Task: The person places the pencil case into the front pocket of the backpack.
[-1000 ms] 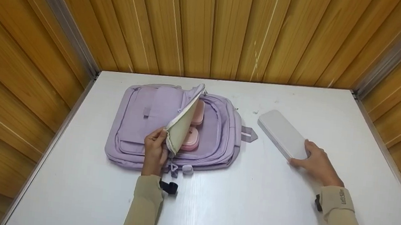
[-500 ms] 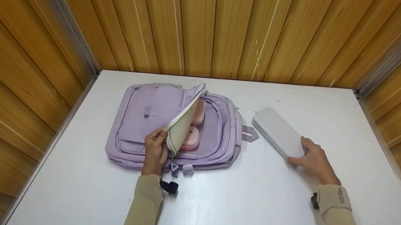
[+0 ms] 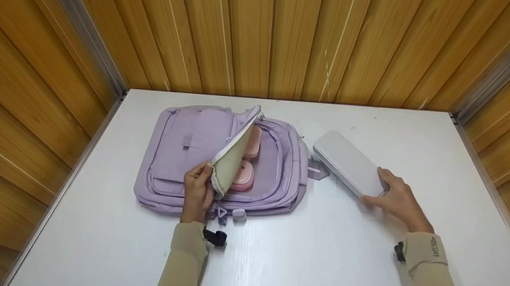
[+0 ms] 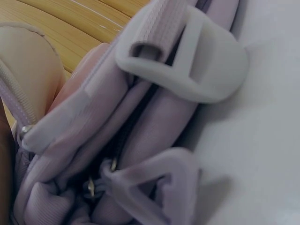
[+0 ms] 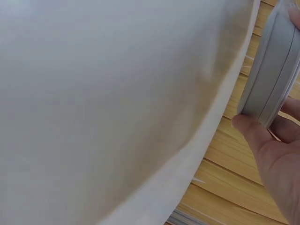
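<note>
A lavender backpack (image 3: 218, 134) lies flat on the white table, its front flap (image 3: 230, 161) lifted to show a cream lining. My left hand (image 3: 197, 184) pinches the flap's edge between thumb and fingers. Inside the pocket sit two pink boxes, a lower one (image 3: 244, 176) and an upper one (image 3: 253, 142), both partly hidden by the flap. My right hand (image 3: 398, 198) grips the near end of a long pale grey case (image 3: 347, 162), thumb on one side and fingers on the other. The right wrist view shows the case (image 5: 272, 65) edge-on, a seam along its side.
The backpack's grey top loop (image 3: 317, 169) sticks out right, near the case's far end. A zipper pull (image 3: 222, 212) and a pale strap buckle (image 3: 239, 215) hang at the near side. Wood-patterned walls (image 3: 294, 38) border the white table (image 3: 317, 272).
The grey case has moved left and slightly away from me in my right hand, its far end now close to the backpack's loop. My left hand and the lifted flap stay still.
</note>
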`<action>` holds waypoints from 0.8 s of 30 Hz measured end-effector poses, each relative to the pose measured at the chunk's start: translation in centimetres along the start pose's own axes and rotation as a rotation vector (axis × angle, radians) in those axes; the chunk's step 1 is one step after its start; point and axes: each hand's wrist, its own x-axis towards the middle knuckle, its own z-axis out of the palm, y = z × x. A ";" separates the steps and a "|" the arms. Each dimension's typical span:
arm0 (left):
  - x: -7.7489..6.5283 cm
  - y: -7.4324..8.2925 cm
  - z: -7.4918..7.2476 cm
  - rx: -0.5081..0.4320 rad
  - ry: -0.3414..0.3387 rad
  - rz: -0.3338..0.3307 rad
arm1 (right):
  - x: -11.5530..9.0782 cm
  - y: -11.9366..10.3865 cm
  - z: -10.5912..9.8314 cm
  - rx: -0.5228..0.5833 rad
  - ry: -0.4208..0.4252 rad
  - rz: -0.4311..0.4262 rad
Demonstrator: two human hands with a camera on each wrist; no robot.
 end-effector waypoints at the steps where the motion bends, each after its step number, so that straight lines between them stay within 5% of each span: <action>1: 0.0 0.0 0.0 0.000 -0.002 0.002 | 0.0 -0.2 0.0 -0.002 -0.002 -0.006; 24: -0.2 0.4 0.5 -0.005 0.007 -0.019 | 0.6 -4.4 0.3 0.033 -0.051 -0.190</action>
